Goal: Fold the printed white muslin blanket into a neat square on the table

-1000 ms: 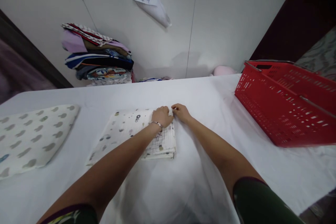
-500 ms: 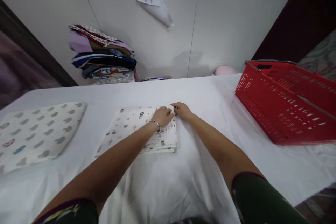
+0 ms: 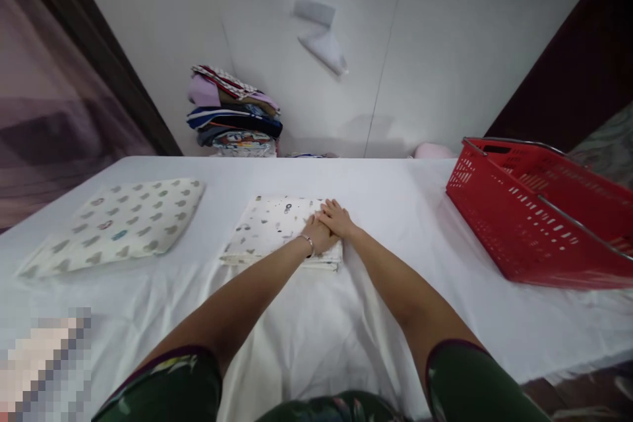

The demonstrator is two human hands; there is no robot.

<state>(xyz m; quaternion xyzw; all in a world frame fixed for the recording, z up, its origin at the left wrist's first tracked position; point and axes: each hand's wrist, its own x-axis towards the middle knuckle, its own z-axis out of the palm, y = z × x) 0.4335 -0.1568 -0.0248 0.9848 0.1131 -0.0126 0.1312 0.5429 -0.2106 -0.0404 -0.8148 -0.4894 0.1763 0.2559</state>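
- A pale wall (image 3: 445,53) rises behind the table's far edge, with a thin vertical seam running down it.
- The table (image 3: 400,198) is covered in a white cloth that lies smooth toward the far edge and wrinkles toward the near one.
- A red plastic shopping basket (image 3: 499,224) with slotted sides and thin metal handles stands toward the table's right edge, partly out of view.
- A folded cream cloth (image 3: 136,219) lies toward the table's left edge, printed with grey rounded shapes and one blue motif.
- A stack of folded fabrics (image 3: 235,122), mixing lilac, checked, blue and black pieces, sits beyond the far edge, nearer the far left corner than the far right.
- A folded white printed cloth (image 3: 270,224) lies around the table's middle, between the cream cloth and the basket; layers show along its near edge.
- The left hand (image 3: 319,235) rests palm down on the right end of the white printed cloth, fingers extended, unclenched.
- The right hand (image 3: 337,216) lies flat at that cloth's far right corner, fingers spread, gripping nothing; the hands touch, and which fingers lie uppermost is hard to tell.
- A white paper sheet (image 3: 324,51) hangs bent on the wall, too blurred to read.
- A silver-coloured bracelet (image 3: 310,247) circles the left wrist.
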